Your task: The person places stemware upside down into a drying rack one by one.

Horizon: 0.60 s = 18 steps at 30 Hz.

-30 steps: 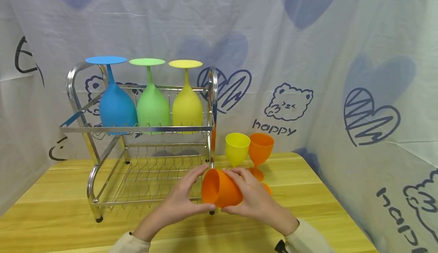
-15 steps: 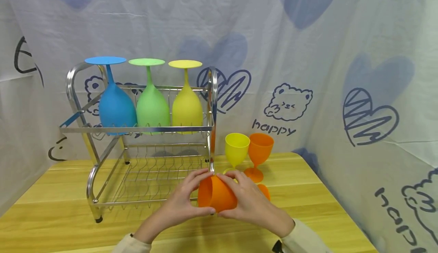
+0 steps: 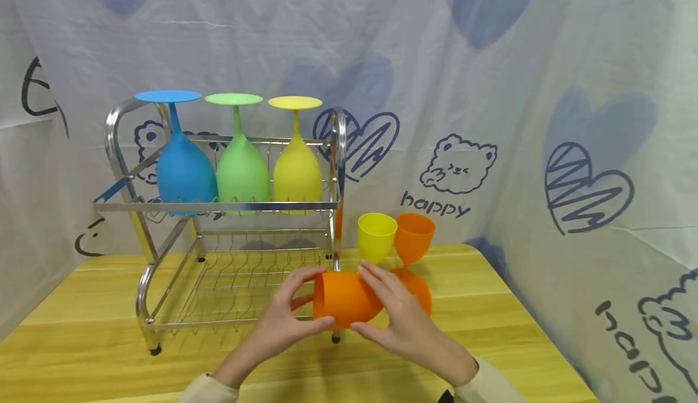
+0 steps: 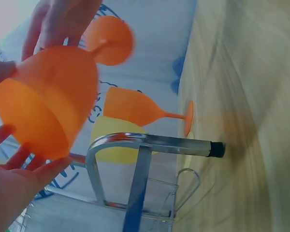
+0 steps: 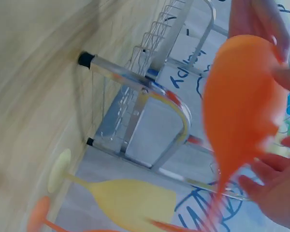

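An orange plastic goblet [image 3: 346,299] lies sideways in the air, its rim to the left and its round foot to the right. My left hand [image 3: 280,318] holds it at the rim, thumb below and fingers above and behind. My right hand [image 3: 408,324] grips the bowl toward the stem end, hiding part of the stem. In the left wrist view the bowl [image 4: 63,92] shows its hollow mouth; in the right wrist view the goblet [image 5: 244,101] is partly blurred. Behind my right hand, a yellow goblet [image 3: 376,239] and another orange goblet [image 3: 414,239] stand upright on the table.
A two-tier metal dish rack [image 3: 218,207] stands to the left. Upside down on its top tier are a blue goblet [image 3: 186,173], a green goblet [image 3: 243,176] and a yellow goblet [image 3: 297,176]. The wooden table [image 3: 480,306] ends at a printed cloth [image 3: 523,118].
The held goblet has turned more side-on, so less of its mouth shows and its foot comes further into view. Both hands turned slightly with it. The rack and standing goblets stay put.
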### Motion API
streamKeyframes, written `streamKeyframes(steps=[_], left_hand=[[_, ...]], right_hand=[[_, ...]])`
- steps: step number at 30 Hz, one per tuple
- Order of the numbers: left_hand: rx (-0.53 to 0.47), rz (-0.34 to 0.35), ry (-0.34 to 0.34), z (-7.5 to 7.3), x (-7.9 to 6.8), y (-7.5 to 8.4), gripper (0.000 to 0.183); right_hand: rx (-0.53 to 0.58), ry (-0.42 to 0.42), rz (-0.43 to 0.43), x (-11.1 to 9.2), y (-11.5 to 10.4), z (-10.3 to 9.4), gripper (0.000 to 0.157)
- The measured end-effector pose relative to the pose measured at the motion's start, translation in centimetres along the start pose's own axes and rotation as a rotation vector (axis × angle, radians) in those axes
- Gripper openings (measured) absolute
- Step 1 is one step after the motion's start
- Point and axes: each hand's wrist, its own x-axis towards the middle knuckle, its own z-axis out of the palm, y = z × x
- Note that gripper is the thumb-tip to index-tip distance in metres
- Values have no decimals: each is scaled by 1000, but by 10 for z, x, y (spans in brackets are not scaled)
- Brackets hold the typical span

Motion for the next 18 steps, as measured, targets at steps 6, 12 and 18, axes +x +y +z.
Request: streamKeyframes(steps=[6, 12, 18], left_hand=[[-195, -144, 120, -10, -2, 3, 62], [-314, -193, 195, -14, -3, 5, 61], [-468, -215, 200, -9, -3, 13, 62]], right_hand=[[110, 289, -240, -6, 2, 2, 48], [185, 390, -226, -14, -1, 10, 26], [603, 136, 350, -14, -10, 10, 39]])
